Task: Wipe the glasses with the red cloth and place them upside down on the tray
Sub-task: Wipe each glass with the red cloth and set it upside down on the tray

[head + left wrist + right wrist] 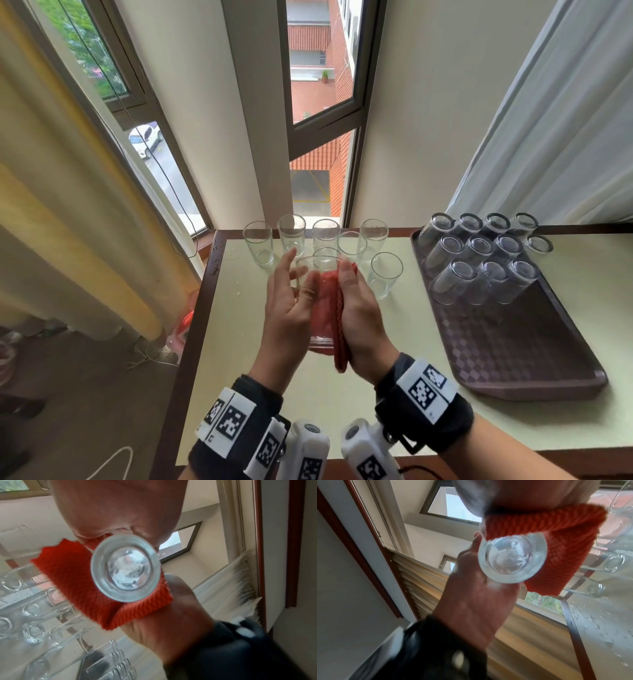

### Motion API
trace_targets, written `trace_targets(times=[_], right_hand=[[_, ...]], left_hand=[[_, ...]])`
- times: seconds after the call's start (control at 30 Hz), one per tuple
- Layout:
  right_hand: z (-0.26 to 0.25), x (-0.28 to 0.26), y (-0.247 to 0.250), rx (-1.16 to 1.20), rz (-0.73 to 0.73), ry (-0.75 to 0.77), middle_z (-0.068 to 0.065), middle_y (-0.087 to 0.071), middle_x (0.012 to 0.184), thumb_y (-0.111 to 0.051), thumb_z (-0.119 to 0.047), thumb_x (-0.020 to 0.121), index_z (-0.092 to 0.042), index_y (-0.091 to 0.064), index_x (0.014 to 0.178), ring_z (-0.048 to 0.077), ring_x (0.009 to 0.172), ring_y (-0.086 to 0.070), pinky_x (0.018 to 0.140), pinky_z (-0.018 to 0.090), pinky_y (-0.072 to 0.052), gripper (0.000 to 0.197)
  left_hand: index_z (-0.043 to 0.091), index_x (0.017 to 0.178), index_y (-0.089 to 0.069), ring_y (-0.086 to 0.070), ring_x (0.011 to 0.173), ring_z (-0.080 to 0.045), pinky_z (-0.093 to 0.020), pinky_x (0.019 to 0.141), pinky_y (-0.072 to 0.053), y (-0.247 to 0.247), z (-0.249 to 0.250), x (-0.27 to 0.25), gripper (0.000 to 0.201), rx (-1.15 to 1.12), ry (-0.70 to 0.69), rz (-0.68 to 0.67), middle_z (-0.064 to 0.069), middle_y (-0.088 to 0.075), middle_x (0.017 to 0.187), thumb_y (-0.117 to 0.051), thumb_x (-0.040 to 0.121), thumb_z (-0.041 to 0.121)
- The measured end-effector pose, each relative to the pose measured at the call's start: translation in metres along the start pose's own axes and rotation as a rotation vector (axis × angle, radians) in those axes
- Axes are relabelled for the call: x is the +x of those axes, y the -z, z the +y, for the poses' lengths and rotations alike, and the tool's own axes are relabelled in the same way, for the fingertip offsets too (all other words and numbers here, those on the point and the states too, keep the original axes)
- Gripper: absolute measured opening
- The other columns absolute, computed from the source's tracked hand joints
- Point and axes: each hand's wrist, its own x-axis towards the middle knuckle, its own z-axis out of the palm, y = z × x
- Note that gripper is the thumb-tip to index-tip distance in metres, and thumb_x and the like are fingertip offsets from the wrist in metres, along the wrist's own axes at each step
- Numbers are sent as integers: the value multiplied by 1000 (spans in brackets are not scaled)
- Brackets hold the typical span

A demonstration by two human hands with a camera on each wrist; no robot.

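Note:
A clear glass (317, 308) is held above the table between both hands, its rim pointing away from me. My left hand (287, 301) lies against its left side with fingers straight and spread. My right hand (359, 308) wraps the red cloth (337, 318) round the right side of the glass and grips it. The wrist views look at the thick glass base (126, 569) (511, 559) with the red cloth (72, 572) (565, 540) beside it. The brown tray (513, 342) lies at the right with several glasses (479, 260) upside down at its far end.
Several upright glasses (325, 236) stand in a cluster at the table's far edge, just beyond my hands. Water drops (607, 635) speckle the pale tabletop at its left side. A window and curtains rise behind the table. The tray's near half is bare.

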Motion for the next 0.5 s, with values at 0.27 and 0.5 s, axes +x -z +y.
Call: trace_targets(times=[0.27, 0.5], right_hand=[[10, -2, 1, -62, -6, -4, 19, -68, 121, -42, -44, 101, -4, -47, 136, 37, 113, -66, 102, 58, -47, 53], [-9, 11, 6, -24, 50, 6, 21, -71, 96, -39, -44, 103, 4, -58, 116, 33, 85, -70, 77, 40, -60, 53]], left_hand=[[68, 119, -37, -51, 131, -26, -54, 110, -42, 2, 1, 2, 70, -108, 57, -52, 5, -56, 131, -61, 58, 91], [41, 127, -42, -43, 135, -18, -41, 115, -37, -6, 2, -5, 73, -34, 60, -76, 18, -56, 122, -58, 68, 82]])
